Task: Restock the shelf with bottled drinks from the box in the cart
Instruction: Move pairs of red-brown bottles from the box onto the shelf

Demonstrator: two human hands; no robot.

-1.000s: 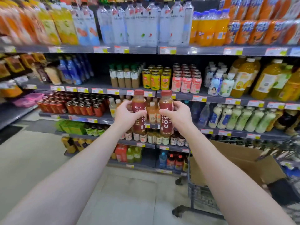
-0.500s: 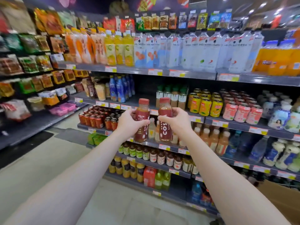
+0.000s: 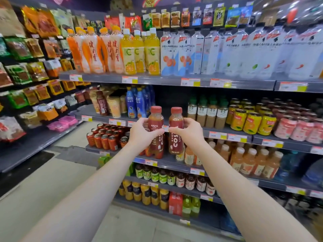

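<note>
L hand (image 3: pixel 142 135) grips one red-cap Costa bottle (image 3: pixel 155 123), R hand (image 3: pixel 187 132) grips 2nd bottle (image 3: pixel 176 126). Both upright, side by side btwn the hands, held in air in front of shelf (image 3: pixel 232 135). Blue bottles (image 3: pixel 138 103) just above L hand, green-cap coffee bottles (image 3: pixel 208 112) up-right of R hand.

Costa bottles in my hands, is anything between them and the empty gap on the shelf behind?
Nothing visible. Both Costa bottles are held in the left hand and right hand, before the open gap between the blue bottles and the Starbucks bottles.
</note>
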